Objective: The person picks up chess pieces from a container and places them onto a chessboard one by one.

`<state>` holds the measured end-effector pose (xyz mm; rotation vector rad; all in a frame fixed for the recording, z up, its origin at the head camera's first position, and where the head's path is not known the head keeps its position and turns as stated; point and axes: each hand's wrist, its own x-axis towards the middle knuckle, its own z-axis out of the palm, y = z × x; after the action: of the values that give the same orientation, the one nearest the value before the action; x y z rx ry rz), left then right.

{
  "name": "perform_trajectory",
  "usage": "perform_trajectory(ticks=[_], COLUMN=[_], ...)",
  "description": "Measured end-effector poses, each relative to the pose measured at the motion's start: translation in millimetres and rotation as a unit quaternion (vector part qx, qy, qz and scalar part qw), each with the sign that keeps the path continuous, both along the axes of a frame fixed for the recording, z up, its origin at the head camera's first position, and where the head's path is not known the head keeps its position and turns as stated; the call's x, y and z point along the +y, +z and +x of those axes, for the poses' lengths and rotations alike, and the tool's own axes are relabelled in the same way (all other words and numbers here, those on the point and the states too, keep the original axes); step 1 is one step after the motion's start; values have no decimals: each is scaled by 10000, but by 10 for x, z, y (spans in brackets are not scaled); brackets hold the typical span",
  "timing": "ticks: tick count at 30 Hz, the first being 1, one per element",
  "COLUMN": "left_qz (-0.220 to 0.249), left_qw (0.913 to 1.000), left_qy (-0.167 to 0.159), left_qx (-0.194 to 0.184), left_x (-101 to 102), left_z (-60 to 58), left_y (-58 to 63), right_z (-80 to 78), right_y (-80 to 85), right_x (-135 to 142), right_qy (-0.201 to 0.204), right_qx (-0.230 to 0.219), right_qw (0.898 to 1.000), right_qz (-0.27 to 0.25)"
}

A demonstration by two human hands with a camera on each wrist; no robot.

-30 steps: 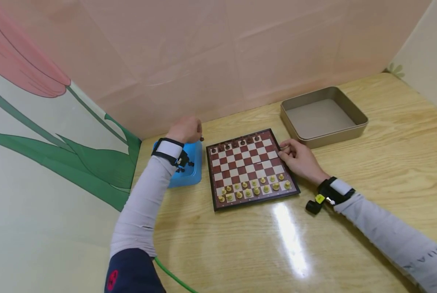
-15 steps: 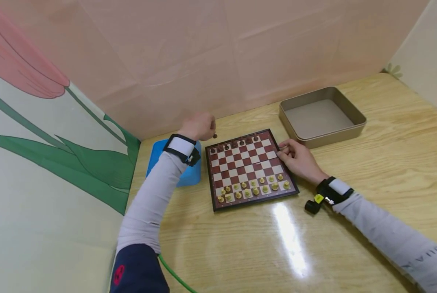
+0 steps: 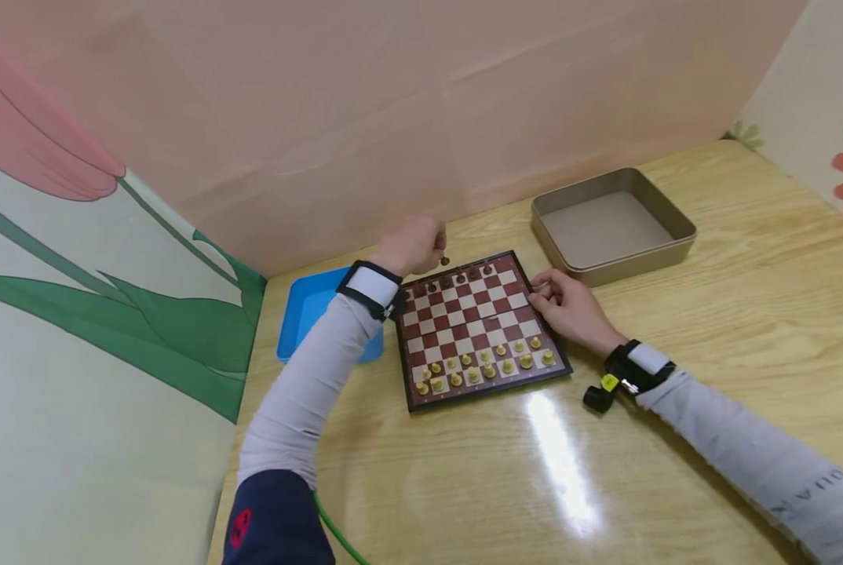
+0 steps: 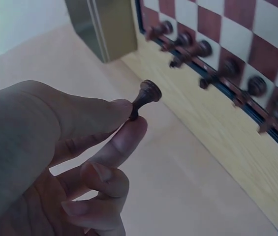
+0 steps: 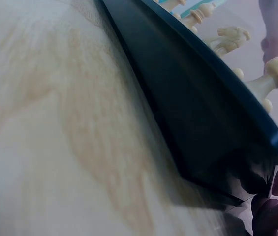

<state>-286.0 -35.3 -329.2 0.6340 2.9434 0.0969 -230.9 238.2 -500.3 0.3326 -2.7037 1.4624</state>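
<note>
My left hand [image 3: 414, 245] is above the far edge of the chessboard [image 3: 472, 329]. Its thumb and index finger pinch a dark brown chess piece [image 4: 148, 92] by the top, base outward; the fingertips hide its head, so its kind is unclear. Dark pieces [image 3: 461, 279] stand in one row along the board's far side. On the near side, light yellow pieces [image 3: 489, 370] fill two rows. My right hand [image 3: 575, 311] holds the board's right edge with thumb and curled fingers; the right wrist view shows only fingertips [image 5: 271, 216] at its dark side wall.
Left of the board sits a blue plastic tray [image 3: 285, 322], partly hidden by my left forearm. A brown rectangular tin [image 3: 626, 260] stands behind and right of the board. A pink-covered wall [image 3: 337, 118] rises behind the wooden table [image 3: 450, 486]. A green cable runs by my left sleeve.
My left hand has moved right, from over the blue tray to the board's far edge, carrying the dark chess piece. The right hand keeps its place on the board; the view has shifted slightly.
</note>
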Motion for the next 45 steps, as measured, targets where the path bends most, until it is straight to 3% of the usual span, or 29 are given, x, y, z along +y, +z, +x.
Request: perform_trajectory(ticks=[8,22,33,45], left_qz=[176,434,187,122], left_qw=[9994,9956,9933,9947], left_qy=[-280,-753,-794,-759], left_qx=[126,351,819,686], left_x=[140,341,457,594], left_z=[-2,-60,-67,-113], left_y=[18,-112,-201,-356], right_z=[-6,3,39,62], right_y=[-32,3,40,26], right_x=[-30,-72,-162,-178], right_qy=[-12,-23,-4,-28], right_qx=[76,111,59,131], right_qw=[9999,9999,9999,9999], right_qz=[-69,-61,-110,-90])
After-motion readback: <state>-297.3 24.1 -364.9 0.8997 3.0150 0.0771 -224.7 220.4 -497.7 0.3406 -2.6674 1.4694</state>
